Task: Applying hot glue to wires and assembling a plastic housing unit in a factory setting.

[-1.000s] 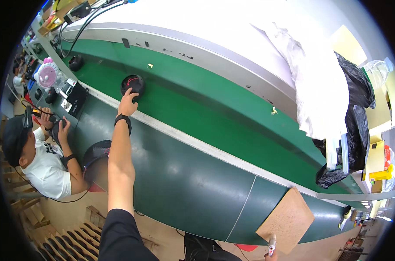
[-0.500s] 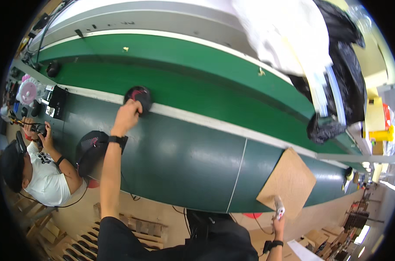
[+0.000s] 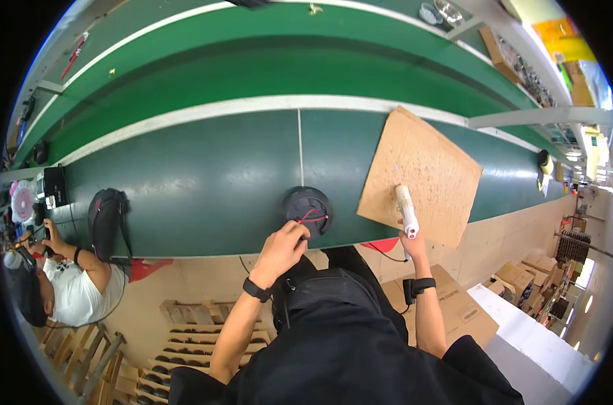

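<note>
My left hand (image 3: 284, 252) pinches the near edge of a round black housing (image 3: 309, 196) at the front edge of the dark green workbench (image 3: 205, 169). Inside the housing's open face lie thin red and black wires. My right hand (image 3: 414, 244) is wrapped round the handle of a white pistol-shaped hand tool (image 3: 406, 208). The tool's barrel reaches over a brown cardboard sheet (image 3: 431, 172), which lies slanted on the bench and sticks out past its front edge. Small specks mark the cardboard. Whether the barrel touches it, I cannot tell.
Beyond a white rail runs a green conveyor belt (image 3: 252, 71). A black backpack-like bag (image 3: 107, 223) sits on the bench to the left, near a co-worker (image 3: 83, 290) in a white shirt. A cardboard box (image 3: 448, 310) stands right of me; slatted wooden racks (image 3: 198, 337) stand behind at left.
My left hand has brought the black housing from the conveyor's edge toward me, to the bench front. My right hand still grips the white tool over the cardboard. The view has swung right.
</note>
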### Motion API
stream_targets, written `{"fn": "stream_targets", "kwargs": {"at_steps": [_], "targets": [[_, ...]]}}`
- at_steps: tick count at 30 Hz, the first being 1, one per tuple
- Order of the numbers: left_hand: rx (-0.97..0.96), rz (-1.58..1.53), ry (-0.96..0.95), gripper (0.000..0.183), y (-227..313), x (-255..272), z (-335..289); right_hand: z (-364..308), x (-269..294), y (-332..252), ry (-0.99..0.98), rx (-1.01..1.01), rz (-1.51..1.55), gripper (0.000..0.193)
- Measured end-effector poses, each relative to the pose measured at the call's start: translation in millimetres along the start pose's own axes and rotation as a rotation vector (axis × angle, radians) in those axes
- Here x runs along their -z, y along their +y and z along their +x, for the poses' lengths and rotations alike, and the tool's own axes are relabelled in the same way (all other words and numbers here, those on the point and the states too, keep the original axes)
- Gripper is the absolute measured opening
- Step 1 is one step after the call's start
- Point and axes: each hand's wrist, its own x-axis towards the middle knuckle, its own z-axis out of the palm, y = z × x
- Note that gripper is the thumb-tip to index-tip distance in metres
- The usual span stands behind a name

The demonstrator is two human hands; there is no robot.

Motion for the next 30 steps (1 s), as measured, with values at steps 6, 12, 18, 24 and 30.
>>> {"fn": "stream_targets", "kwargs": {"at_steps": [6,12,18,24,30], "targets": [[0.016,0.206,0.189,0.026,55.7,-15.1,23.1,-5.9,-15.3,58.2,-0.018,0.275,0.171,0.057],[-0.209,0.447,-0.108,0.043,66.5,-57.1,39.5,4.7,-7.2,41.8,-0.090,0.327,0.114,0.045],[-0.290,0.287,-0.203,0.024,39.7,-67.0,76.5,-1.9,-6.3,27.2,-0.044,0.243,0.091,0.033],[-0.419,0.104,-0.390,0.019,35.3,-51.5,109.7,-70.6,3.3,-4.1,-0.170,-0.078,0.649,0.020],[-0.498,0.063,-0.355,0.015,14.3,-49.7,123.5,-144.4,22.2,-65.6,-0.408,-0.456,0.654,0.026]]}}
